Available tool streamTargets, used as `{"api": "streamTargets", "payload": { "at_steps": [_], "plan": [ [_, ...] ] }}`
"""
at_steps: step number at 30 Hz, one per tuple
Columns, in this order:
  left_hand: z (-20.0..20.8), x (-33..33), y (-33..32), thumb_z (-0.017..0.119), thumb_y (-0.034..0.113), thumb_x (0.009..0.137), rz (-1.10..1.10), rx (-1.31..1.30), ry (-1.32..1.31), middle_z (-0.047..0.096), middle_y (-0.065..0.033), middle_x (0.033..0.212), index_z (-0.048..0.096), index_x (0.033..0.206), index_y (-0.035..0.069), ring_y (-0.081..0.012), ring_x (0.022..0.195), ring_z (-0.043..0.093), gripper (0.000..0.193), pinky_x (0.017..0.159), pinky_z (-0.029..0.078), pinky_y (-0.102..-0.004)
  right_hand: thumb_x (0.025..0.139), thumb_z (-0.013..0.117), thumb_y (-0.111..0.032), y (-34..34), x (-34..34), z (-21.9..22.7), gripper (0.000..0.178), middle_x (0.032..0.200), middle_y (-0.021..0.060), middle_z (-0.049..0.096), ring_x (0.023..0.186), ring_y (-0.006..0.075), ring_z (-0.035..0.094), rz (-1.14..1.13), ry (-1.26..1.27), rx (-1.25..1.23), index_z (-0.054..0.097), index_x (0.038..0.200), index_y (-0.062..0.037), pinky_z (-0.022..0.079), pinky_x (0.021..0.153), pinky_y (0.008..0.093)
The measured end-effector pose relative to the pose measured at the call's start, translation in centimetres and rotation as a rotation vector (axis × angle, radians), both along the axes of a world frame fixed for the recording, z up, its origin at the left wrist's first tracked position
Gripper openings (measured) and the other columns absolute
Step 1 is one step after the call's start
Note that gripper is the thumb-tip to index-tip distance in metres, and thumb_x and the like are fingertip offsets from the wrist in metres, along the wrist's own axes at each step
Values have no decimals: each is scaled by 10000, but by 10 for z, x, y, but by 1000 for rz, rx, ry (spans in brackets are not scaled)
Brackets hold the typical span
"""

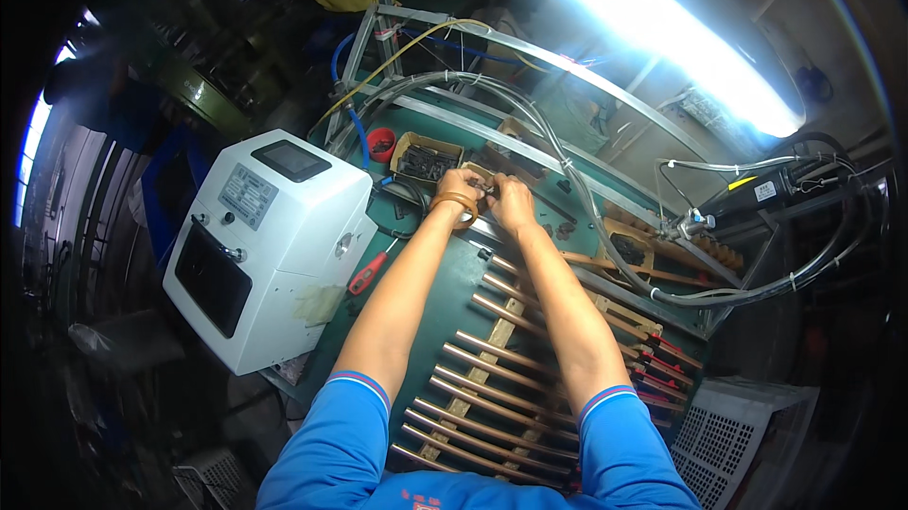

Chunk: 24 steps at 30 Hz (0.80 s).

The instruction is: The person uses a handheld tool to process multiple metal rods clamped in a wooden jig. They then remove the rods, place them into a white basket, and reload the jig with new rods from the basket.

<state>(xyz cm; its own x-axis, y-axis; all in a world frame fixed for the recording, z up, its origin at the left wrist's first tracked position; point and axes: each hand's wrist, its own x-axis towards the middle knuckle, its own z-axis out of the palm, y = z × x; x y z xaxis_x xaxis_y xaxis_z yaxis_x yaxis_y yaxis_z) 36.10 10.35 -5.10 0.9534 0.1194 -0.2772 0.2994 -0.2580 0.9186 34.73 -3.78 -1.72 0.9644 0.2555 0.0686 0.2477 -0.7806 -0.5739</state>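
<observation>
My left hand (pixel 459 192) and my right hand (pixel 512 203) meet over the far part of the green bench. The fingers of both are pinched together around something small and dark, too hidden to name. A bangle circles my left wrist. Just beyond my left hand, a cardboard box (pixel 427 159) holds many small dark pieces. Another open box (pixel 515 145) of parts lies past my right hand. Under and between my forearms, several copper-coloured rods (pixel 492 356) rest side by side across wooden strips.
To the left stands a white machine (pixel 284 255) with a small screen. A red-handled screwdriver (pixel 369 272) lies beside it, and a red cup (pixel 381 144) sits farther back. Cables (pixel 558 155) arch over a metal frame (pixel 591 78). At right are a torch-like tool (pixel 757 194) and a white crate (pixel 724 434).
</observation>
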Motion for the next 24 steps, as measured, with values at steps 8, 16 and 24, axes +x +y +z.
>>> {"api": "streamTargets", "payload": {
  "at_steps": [8, 16, 24],
  "plan": [
    [26, -29, 7, 541, 86, 835, 172, -927, 2, 641, -73, 975, 604, 1019, 27, -203, 898, 610, 203, 783, 512, -349, 771, 664, -107, 9, -31, 33, 240, 958, 145, 589, 806, 374, 630, 56, -317, 81, 612, 1004, -113, 526, 681, 459],
    [42, -125, -1, 477, 320, 967, 84, -1749, -74, 607, -73, 901, 592, 812, 85, -243, 920, 572, 304, 943, 422, -421, 750, 586, -136, 43, -125, 67, 99, 874, 130, 544, 835, 271, 627, 385, -518, -251, 580, 805, -54, 538, 689, 406],
    [40, -260, -12, 478, 293, 958, 494, -1747, 64, 625, -125, 1117, 592, 1066, 84, -308, 1073, 575, 262, 983, 427, -497, 827, 602, 41, 4, -238, 91, 316, 1061, 116, 637, 869, 210, 669, 162, 38, 682, 618, 1122, -71, 562, 727, 300]
  ]
}}
